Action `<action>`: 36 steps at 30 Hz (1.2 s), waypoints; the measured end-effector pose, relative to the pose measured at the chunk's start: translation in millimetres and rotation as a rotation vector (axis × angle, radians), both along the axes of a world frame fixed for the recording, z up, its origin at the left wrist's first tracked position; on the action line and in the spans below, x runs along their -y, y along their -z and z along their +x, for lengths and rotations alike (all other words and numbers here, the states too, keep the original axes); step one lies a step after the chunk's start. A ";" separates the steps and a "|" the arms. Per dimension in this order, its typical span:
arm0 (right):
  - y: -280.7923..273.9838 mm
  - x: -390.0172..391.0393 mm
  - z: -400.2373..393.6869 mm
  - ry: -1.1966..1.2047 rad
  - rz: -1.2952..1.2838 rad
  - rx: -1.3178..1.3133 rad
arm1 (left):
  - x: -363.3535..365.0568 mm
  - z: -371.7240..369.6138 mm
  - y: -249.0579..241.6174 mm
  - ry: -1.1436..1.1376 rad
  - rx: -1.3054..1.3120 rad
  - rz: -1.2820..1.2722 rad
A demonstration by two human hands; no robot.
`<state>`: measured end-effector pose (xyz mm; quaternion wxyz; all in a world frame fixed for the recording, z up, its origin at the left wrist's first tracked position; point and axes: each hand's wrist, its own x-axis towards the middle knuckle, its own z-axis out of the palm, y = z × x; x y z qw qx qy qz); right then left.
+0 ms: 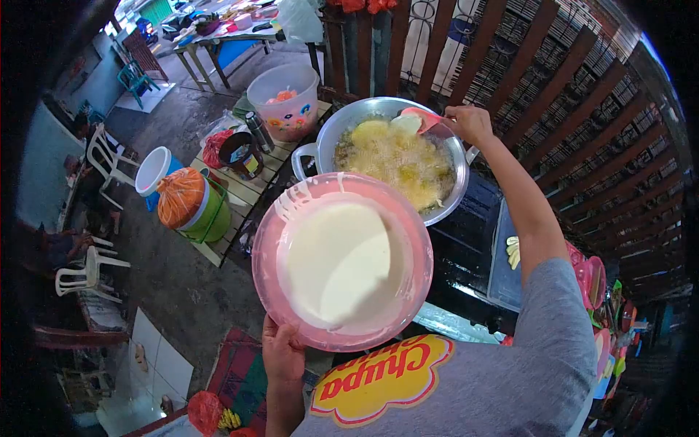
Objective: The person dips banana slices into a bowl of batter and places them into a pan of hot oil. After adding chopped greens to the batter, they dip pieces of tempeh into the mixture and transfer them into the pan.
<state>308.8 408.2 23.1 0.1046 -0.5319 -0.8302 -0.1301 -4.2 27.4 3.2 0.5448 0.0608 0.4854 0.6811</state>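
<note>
A: Closest to us, on the near side of the wok [460,173], we've got a pink plastic basin [419,251] of creamy batter [335,266], with the left hand [284,351] gripping its lower rim!

B: It overlaps the wok from where we stand; whether the two touch, we can't tell.

A: Now into the wok: pale golden fritters [371,137] in bubbling oil [397,169].

B: And over the wok's far right part, we see the right hand [470,125] closed around a red scoop [432,121], something pale at the scoop's tip.

A: Just right of the wok, yellow pieces [514,251] on a dark tray [502,273].

B: Left of the wok, a slatted table [239,191] carries a green bucket [218,218] topped by a bulging orange bag [182,197], plus a flower-patterned tub [284,113].

A: Behind the wok we have a wooden slat fence [477,51].

B: Well apart to the wok's left, white plastic chairs [93,264]; farthest beyond it, a cluttered table [251,33].
</note>
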 end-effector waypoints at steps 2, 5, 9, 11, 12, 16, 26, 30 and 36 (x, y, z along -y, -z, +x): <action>-0.1 2.4 -2.8 0.024 -0.055 0.036 | 0.0 0.5 -0.2 0.012 0.013 0.010; 2.8 4.5 -6.0 -0.018 -0.018 0.015 | 1.3 -0.6 3.3 0.021 0.024 0.019; -8.1 11.2 -9.8 -0.119 0.270 0.083 | 1.6 0.5 -1.9 0.001 0.036 -0.008; -16.2 16.6 -10.0 -0.120 0.328 0.090 | 6.2 -5.0 3.1 0.023 0.035 0.006; -19.6 19.7 -9.5 -0.087 0.369 0.082 | 8.8 -8.4 6.6 0.043 0.035 0.022; -15.3 23.9 -9.0 -0.054 0.420 0.085 | 15.3 -18.1 15.8 0.111 0.037 0.040; -2.7 25.8 -16.6 -0.047 0.415 0.045 | 18.5 -24.2 11.8 0.162 0.029 0.015; -34.2 61.5 -8.4 0.452 0.044 -0.223 | 19.6 -31.3 15.6 0.286 -0.020 0.057; -81.5 175.1 30.9 0.266 -0.264 -0.737 | 10.1 -28.5 15.6 0.436 -0.018 0.091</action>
